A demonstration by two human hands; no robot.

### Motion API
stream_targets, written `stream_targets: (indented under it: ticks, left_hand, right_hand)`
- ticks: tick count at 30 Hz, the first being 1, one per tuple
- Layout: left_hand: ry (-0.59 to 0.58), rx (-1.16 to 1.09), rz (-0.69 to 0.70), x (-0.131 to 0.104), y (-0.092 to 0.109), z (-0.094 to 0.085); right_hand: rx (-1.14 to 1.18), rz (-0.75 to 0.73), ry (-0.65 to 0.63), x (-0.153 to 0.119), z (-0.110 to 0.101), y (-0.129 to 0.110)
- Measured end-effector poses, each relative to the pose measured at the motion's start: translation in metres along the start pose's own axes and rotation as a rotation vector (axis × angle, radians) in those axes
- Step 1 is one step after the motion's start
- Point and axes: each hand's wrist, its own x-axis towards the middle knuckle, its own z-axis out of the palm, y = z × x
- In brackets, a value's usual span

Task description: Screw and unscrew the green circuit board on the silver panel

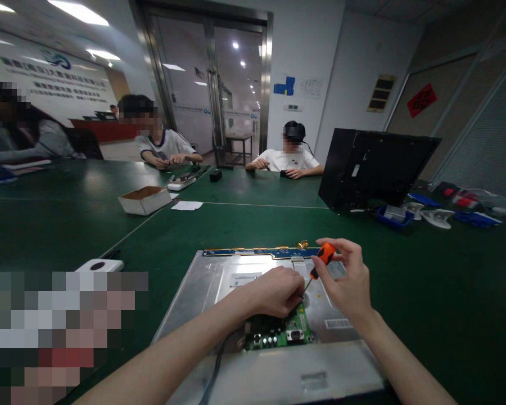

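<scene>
In front of me a silver metal display panel [206,287] lies flat, with a green circuit board [306,326] on its lower part and a blue circuit strip [244,253] along its far edge. My right hand [349,275] pinches the orange and black handle of a screwdriver [325,254]. The screwdriver slants down to the left, its shaft reaching toward the green board. Close by the tip, my left hand [280,289] is curled over the board with fingers bent together; what they hold, if anything, is hidden. A dark cable [219,360] runs off the panel below my left wrist.
A black monitor housing [375,169] stands at the right, beside a blue tray [394,216] of small parts. An open cardboard box [145,201] and white paper [187,206] lie left of centre. Several people sit around the green table [253,222]; a blurred area covers the lower left.
</scene>
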Motion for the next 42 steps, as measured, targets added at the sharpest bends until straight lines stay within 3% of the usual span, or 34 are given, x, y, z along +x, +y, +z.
stream_targets:
  ticks: [9,17,30,37,42]
  left_hand:
    - [0.001,-0.021,0.018,0.0001,-0.0033,0.0000]
    - [-0.070,-0.071,0.001,-0.0008,-0.0039,-0.0055]
    - [-0.028,-0.085,-0.004,-0.0007,-0.0056,-0.0008]
    - [-0.043,-0.117,-0.039,0.0005,-0.0045,-0.0004]
    - [-0.044,-0.131,-0.041,0.0006,-0.0041,-0.0008]
  right_hand:
    - [-0.030,-0.056,-0.093,0.0013,-0.0036,-0.0006]
    - [0.012,-0.035,-0.018,-0.0004,-0.0003,0.0006]
    - [-0.028,-0.076,-0.135,0.0010,-0.0048,-0.0011]
    - [0.030,-0.002,-0.021,-0.0019,0.0008,0.0021]
    - [0.070,0.023,-0.038,-0.0026,0.0023,0.0007]
